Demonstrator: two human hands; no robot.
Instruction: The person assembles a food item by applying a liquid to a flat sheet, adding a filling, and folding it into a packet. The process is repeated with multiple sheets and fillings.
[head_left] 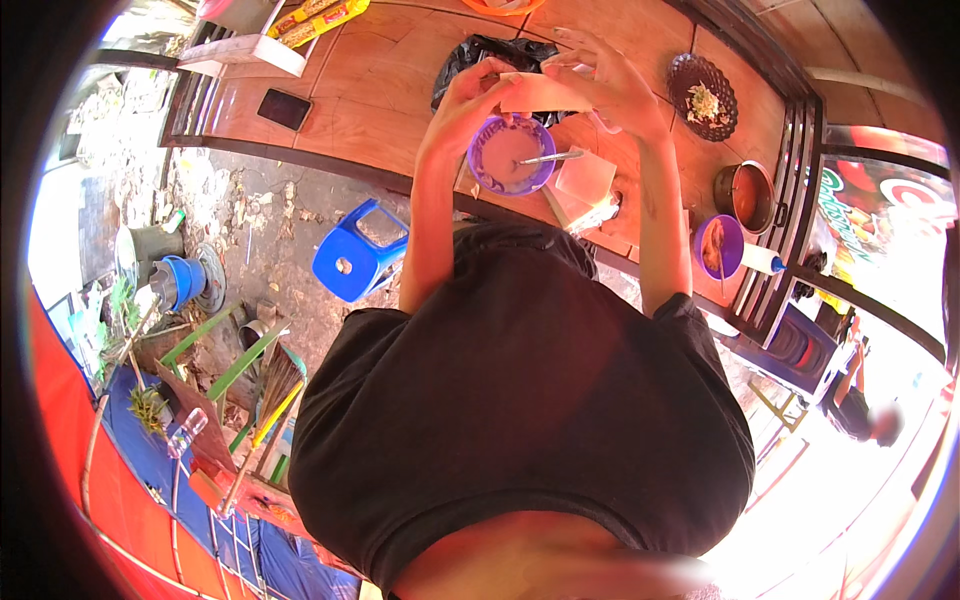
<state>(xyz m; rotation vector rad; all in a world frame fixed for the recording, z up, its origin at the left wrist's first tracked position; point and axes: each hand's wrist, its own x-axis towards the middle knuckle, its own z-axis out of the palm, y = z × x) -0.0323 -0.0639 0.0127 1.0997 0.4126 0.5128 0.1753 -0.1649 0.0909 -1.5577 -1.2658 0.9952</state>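
Both of my hands are raised over the far side of the wooden table, holding a thin, pale, flat sheet (545,94) stretched between them. My left hand (468,105) pinches its left end, and my right hand (612,88) grips the right end. Just below the sheet stands a purple bowl (476,172) of pinkish creamy liquid, a metal spoon (550,157) leaning in it. Beside the bowl, between my forearms, lies a stack of pale sheets (585,182) on a wrapping. Behind my hands sits a crumpled black plastic bag (450,72).
Right on the table (380,75): a dark plate (680,85) of shredded food, a pot (762,212), a purple bowl (737,240) of filling and a white bottle (762,260). Left: a phone (285,109) and yellow packets (318,22). A blue stool (345,262) stands below; another person (855,410) is far right.
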